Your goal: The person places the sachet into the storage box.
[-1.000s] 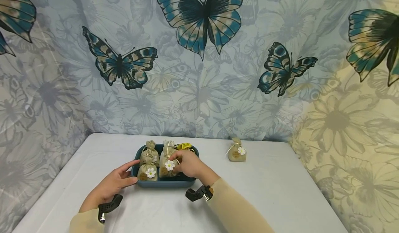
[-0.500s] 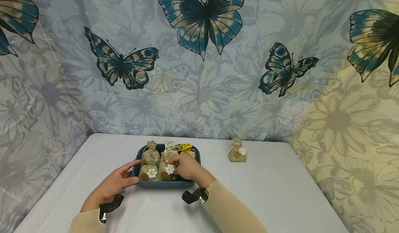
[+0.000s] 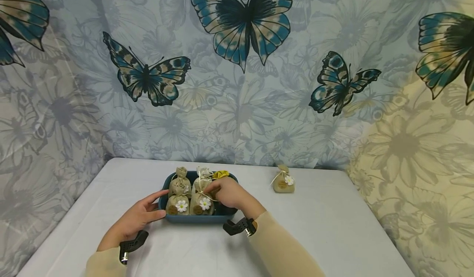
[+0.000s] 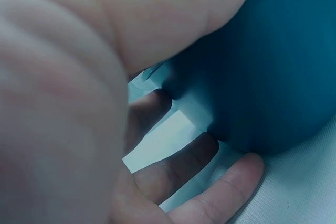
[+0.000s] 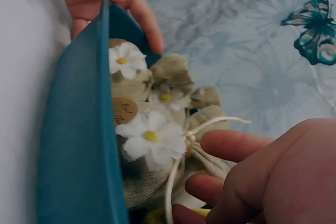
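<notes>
Several small drawstring pouches, mostly beige burlap with white flowers, stand in a blue tray point(image 3: 200, 219). My left hand point(image 3: 135, 219) touches the tray's left end, fingers spread along its wall point(image 4: 262, 77). My right hand point(image 3: 231, 194) is over the tray's right part, its fingertips at the tied neck of the front middle pouch point(image 3: 201, 199). In the right wrist view, the loosely bent fingers point(image 5: 231, 145) lie beside that pouch's white flower point(image 5: 152, 136) and cord. To its left stands the front left pouch point(image 3: 177, 205), with another beige pouch point(image 3: 180, 184) behind.
A yellow-topped pouch point(image 3: 222, 173) stands at the tray's back right, partly behind my right hand. Another beige pouch point(image 3: 283, 185) stands alone on the white-covered table point(image 3: 314, 227), toward the back right. Behind the table hangs a butterfly-print cloth point(image 3: 240, 116).
The front middle pouch has gone down into the tray's front row, beside the front left pouch. My right hand has then drawn back slightly rightward from it. My left hand stays at the tray.
</notes>
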`<state>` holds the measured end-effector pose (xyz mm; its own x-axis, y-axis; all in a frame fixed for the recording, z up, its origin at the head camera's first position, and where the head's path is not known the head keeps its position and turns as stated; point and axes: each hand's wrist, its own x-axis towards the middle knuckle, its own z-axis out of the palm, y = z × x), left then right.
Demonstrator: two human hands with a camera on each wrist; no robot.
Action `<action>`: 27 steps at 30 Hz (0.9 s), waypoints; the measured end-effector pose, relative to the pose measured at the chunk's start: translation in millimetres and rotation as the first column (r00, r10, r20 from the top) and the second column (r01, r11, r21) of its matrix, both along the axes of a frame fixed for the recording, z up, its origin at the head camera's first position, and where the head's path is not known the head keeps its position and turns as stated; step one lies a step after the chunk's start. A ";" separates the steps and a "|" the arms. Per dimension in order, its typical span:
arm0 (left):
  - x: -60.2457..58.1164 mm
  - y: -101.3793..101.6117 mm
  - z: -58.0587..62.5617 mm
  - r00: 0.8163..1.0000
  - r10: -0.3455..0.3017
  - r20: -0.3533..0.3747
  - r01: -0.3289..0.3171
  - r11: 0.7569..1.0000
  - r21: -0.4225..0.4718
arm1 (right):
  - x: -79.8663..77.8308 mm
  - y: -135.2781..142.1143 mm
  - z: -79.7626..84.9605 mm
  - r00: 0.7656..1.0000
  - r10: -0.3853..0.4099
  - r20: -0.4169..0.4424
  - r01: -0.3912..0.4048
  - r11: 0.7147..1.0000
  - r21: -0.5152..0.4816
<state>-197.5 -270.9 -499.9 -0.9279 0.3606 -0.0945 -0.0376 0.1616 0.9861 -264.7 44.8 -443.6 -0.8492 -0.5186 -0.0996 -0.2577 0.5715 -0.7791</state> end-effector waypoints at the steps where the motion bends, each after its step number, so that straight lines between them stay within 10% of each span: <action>1: -0.3 -0.2 0.0 1.000 -0.001 -0.003 0.001 1.000 -0.002 | -0.3 1.5 1.0 1.000 0.004 -0.006 -0.004 1.000 0.003; 16: -0.1 -1.8 -2.5 1.000 0.018 0.012 -0.018 1.000 -0.023 | -3.8 23.1 11.9 0.995 -0.059 0.082 0.073 0.981 -0.179; 27: 0.3 0.1 -0.3 1.000 0.013 -0.004 -0.013 1.000 -0.010 | -17.6 70.4 19.3 0.971 -0.160 0.180 0.228 0.850 -0.475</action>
